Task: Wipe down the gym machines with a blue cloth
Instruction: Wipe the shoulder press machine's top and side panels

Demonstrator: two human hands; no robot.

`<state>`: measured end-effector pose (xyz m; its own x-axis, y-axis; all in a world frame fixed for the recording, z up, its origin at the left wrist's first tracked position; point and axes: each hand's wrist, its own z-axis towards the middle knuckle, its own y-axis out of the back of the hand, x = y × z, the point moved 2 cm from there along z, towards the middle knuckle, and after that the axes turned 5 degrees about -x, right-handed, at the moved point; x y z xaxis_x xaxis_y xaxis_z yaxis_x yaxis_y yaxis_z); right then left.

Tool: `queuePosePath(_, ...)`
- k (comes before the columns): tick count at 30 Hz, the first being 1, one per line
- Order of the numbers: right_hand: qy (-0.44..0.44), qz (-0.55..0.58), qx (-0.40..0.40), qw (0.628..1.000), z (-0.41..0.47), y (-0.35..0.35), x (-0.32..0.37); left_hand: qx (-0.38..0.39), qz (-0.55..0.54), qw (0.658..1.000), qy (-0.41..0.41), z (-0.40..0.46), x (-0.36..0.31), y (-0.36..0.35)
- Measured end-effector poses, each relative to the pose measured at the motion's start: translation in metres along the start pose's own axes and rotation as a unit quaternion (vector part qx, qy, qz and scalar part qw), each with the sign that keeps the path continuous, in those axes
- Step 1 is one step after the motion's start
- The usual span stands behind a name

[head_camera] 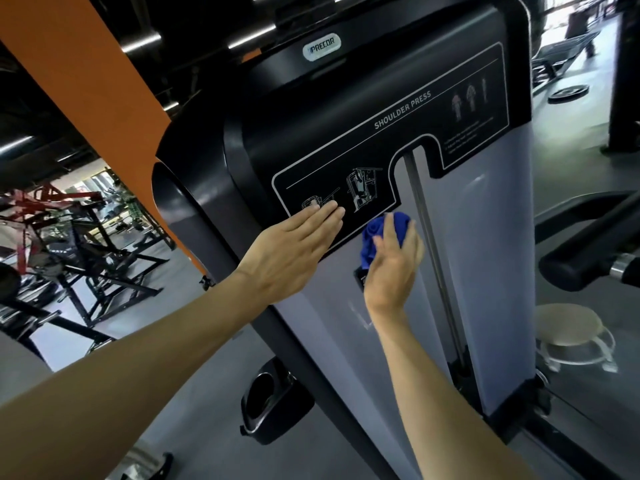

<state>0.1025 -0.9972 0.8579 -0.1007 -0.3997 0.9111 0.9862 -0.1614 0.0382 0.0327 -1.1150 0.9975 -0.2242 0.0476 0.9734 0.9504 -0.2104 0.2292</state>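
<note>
**gymrat_09:** so what are the hands doing here?

**mopguy:** Right hand [393, 268] is grasping a bunched soft blue cloth [377, 237], pressed on the tall grey-and-black plastic shoulder press shroud [478, 265]. Left hand [294, 247] lies flat, fingers straight, on the black instruction label [381, 150] at 9 o'clock of the cloth.

**gymrat_09:** how's it handle?

**mopguy:** Probably light and floppy, so keep it wadded in the palm. The shroud's long axis leans toward 11 o'clock.

head cam | tilted, looks forward and down | close on shoulder press machine [433, 237] panel
</note>
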Motion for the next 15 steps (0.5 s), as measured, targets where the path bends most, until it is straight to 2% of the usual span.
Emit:
queuePosePath(1, -0.018, 0.015, 0.001, 1.0, 0.003, -0.001, -0.002, -0.003, -0.006, 1.0, 0.0, -0.001, -0.001, -0.002)
queuePosePath(3, 0.001, 0.051, 0.035, 0.998, -0.012, -0.004, 0.004, -0.014, -0.019, 1.0, 0.004, 0.0, -0.002, -0.006)
queuePosePath(7, 0.166, 0.059, 0.128, 0.976, -0.075, -0.004, 0.015, -0.039, -0.031, 0.999, 0.002, 0.003, -0.006, -0.01)
queuePosePath(9, 0.222, 0.056, 0.151, 0.962, -0.06, 0.005, 0.004, -0.053, -0.025, 0.998, -0.002, 0.002, -0.006, -0.013)
queuePosePath(11, 0.196, 0.048, 0.16, 0.966, -0.02, 0.012, -0.016, -0.063, -0.021, 0.998, -0.001, 0.002, -0.006, -0.017)
queuePosePath(13, 0.167, 0.045, 0.128, 0.977, 0.017, 0.015, -0.032, -0.068, -0.02, 0.997, 0.006, 0.004, -0.007, -0.02)
queuePosePath(15, 0.124, 0.1, 0.119, 0.98, 0.032, 0.016, -0.036, -0.076, -0.028, 0.997, 0.011, 0.008, -0.008, -0.021)
